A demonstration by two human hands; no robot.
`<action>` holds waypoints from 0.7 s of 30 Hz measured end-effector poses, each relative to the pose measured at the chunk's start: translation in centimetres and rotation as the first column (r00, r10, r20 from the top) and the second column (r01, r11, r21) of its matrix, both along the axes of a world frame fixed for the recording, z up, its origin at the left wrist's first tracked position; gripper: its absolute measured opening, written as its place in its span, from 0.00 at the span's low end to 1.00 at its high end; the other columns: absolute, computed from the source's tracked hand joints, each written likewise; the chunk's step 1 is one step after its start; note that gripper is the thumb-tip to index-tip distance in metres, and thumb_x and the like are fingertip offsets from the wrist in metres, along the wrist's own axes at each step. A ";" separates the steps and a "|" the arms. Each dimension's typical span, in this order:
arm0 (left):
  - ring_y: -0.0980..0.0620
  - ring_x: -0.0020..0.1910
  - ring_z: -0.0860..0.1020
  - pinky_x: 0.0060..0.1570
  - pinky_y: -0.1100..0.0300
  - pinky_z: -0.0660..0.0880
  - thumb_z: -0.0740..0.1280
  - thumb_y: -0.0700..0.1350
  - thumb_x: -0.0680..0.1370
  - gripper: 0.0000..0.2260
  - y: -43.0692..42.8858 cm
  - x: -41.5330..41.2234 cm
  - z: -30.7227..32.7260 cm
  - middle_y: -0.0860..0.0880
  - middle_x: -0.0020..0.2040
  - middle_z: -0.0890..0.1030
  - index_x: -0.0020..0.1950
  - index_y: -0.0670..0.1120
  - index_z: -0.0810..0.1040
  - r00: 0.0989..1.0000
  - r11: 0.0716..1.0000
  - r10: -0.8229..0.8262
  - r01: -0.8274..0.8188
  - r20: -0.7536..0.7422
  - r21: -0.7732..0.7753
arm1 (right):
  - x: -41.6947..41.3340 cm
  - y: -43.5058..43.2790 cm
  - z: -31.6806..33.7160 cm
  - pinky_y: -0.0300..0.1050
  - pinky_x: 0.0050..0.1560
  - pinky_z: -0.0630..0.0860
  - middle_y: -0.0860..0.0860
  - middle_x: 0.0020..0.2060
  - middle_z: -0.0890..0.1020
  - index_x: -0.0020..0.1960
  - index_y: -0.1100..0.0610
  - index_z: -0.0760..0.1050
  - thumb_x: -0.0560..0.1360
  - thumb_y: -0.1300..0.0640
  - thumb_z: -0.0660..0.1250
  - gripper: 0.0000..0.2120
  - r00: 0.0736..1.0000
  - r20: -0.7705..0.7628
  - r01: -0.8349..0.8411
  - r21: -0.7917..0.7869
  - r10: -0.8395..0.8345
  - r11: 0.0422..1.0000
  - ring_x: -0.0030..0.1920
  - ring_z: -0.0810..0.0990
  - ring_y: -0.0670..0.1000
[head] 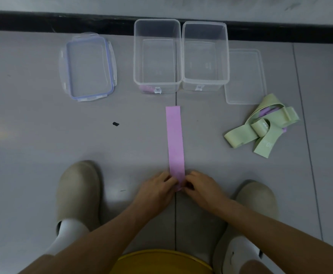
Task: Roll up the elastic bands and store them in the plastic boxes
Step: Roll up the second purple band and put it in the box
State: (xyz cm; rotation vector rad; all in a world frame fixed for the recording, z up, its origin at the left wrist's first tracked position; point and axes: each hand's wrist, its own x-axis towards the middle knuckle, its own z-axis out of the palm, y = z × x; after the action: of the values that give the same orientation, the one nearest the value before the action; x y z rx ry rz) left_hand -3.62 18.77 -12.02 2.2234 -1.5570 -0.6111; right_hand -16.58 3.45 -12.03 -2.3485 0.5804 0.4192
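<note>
A pink elastic band (174,139) lies flat and straight on the grey floor, running from my hands toward the boxes. My left hand (157,189) and my right hand (201,186) pinch its near end from either side, fingers curled on it. Two clear plastic boxes stand side by side at the back: the left box (137,56) shows something pink in its near bottom corner, and the right box (227,56) looks empty. A tangle of green bands (262,127), with a purple one partly under it, lies on the right.
A blue-rimmed lid (88,66) lies left of the boxes, and a plain clear lid (246,76) right of them. A dark baseboard (62,22) runs behind. My beige shoes (78,190) flank my hands. A small black mark (115,124) is on the floor.
</note>
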 end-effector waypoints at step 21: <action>0.51 0.39 0.76 0.34 0.59 0.70 0.73 0.50 0.72 0.07 0.2 -0.3 -0.3 0.51 0.42 0.76 0.43 0.50 0.77 0.998 0.999 -0.013 0.016 0.064 -0.043 | -0.4 0.4 -0.4 0.49 0.37 0.74 0.49 0.40 0.78 0.46 0.49 0.76 0.75 0.45 0.64 0.08 0.993 0.059 -0.089 -0.157 0.099 0.984 0.40 0.78 0.52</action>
State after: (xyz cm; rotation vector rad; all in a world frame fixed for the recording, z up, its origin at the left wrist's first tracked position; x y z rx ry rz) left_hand -3.92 18.97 -12.34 2.2214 -1.6036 -0.5095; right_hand -16.94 3.85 -12.46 -2.5356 0.4874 0.3481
